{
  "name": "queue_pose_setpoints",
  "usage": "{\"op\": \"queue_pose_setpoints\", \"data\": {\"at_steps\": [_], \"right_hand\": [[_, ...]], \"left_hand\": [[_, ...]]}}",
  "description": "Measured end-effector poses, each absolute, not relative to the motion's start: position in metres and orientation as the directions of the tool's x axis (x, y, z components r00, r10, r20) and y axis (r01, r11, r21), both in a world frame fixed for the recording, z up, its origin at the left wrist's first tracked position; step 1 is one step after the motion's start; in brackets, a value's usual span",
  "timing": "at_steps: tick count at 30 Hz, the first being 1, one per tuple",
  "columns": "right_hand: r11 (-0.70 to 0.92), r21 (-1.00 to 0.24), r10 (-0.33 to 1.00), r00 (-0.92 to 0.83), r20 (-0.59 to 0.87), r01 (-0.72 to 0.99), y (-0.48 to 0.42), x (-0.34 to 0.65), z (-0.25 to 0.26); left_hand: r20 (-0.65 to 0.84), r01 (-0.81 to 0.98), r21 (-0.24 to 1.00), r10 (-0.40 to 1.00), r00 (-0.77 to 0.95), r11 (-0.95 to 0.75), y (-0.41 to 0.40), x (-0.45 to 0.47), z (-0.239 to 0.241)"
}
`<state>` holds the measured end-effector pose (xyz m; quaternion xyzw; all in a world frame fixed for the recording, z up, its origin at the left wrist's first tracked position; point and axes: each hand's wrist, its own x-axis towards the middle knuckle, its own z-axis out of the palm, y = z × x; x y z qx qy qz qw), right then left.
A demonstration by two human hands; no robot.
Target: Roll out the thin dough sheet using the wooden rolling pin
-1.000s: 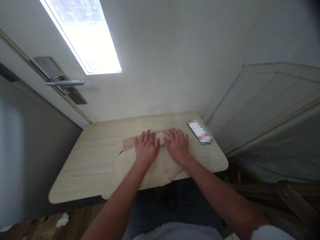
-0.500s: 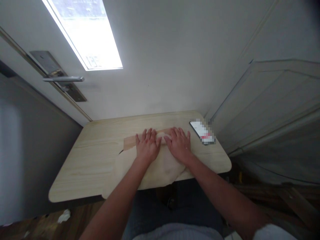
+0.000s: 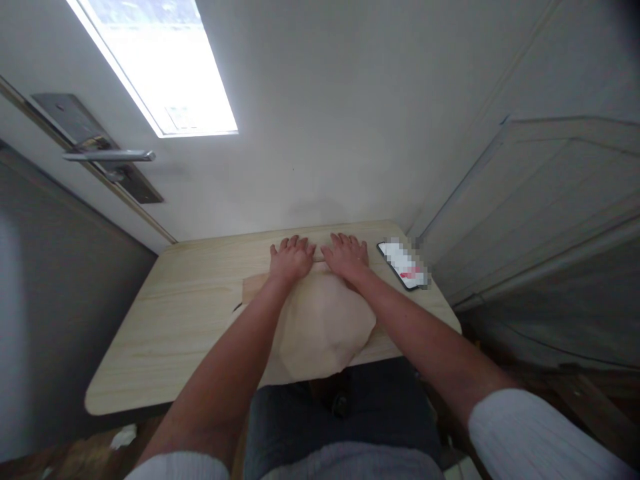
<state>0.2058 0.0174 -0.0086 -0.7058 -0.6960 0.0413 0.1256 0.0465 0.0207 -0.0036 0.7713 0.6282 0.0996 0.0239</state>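
Left hand [image 3: 293, 259] and right hand [image 3: 349, 257], fingers spread flat, press the pale sheet's [image 3: 320, 327] far edge; sheet apparently already flattened; near edge overhangs table [image 3: 175, 333].

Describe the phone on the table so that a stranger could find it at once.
Find the pale wooden table. On its far right corner, just right of the person's right hand, lies the phone. It alone is a dark-edged rectangle with a bright screen.

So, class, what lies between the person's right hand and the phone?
Only a narrow bare strip of table separates right hand and phone, seen in the head view.
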Motion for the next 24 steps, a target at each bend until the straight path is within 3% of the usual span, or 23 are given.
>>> {"op": "queue_pose_setpoints", "data": {"at_steps": [12, 24], "right_hand": [[0.035, -0.201, 0.964, 0.019, 0.264, 0.979, -0.056, 0.204, -0.018], [0.185, -0.173, 0.939, -0.123, 0.320, 0.967, -0.153, 0.212, -0.033]], "left_hand": [[0.232, 0.973, 0.120, 0.958, 0.167, -0.198, -0.049, 0.052, -0.005], [0.275, 0.959, 0.080, 0.930, 0.242, -0.273, -0.145, 0.039, -0.024]]}}
